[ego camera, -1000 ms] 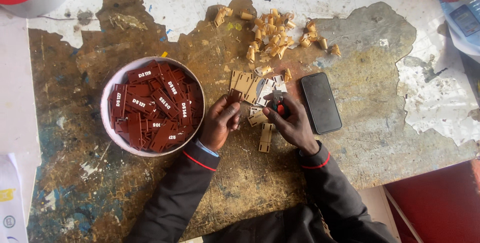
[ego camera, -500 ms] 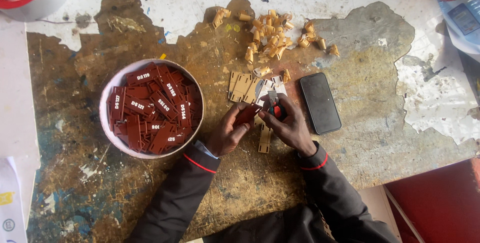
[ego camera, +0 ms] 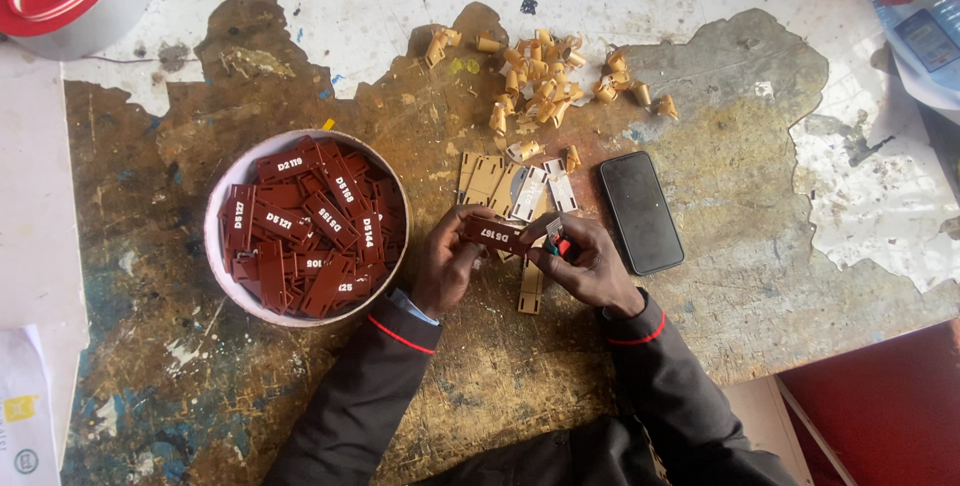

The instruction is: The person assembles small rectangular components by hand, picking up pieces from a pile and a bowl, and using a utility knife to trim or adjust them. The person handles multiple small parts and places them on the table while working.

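- left hand (ego camera: pixel 447 268) fingers pinch a dark red rectangular plastic tag (ego camera: pixel 492 235) just above the worn tabletop (ego camera: pixel 700 276)
- right hand (ego camera: pixel 590 268) grips its other end plus a small red-handled tool (ego camera: pixel 560 244)
- round white bowl of matching tags (ego camera: pixel 232 286) sits just left

Single head view, looking straight down, fairly near, onto worn table (ego camera: pixel 760 276)

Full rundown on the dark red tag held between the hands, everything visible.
The tag is a small flat rectangular plate, dark brownish red, with light characters on its face; it looks like plastic. It is held about level just above the worn table, long side running left to right. The left hand pinches its left end; the right hand meets its right end while also holding a small red-and-grey tool. It matches the tags in the bowl to its left.
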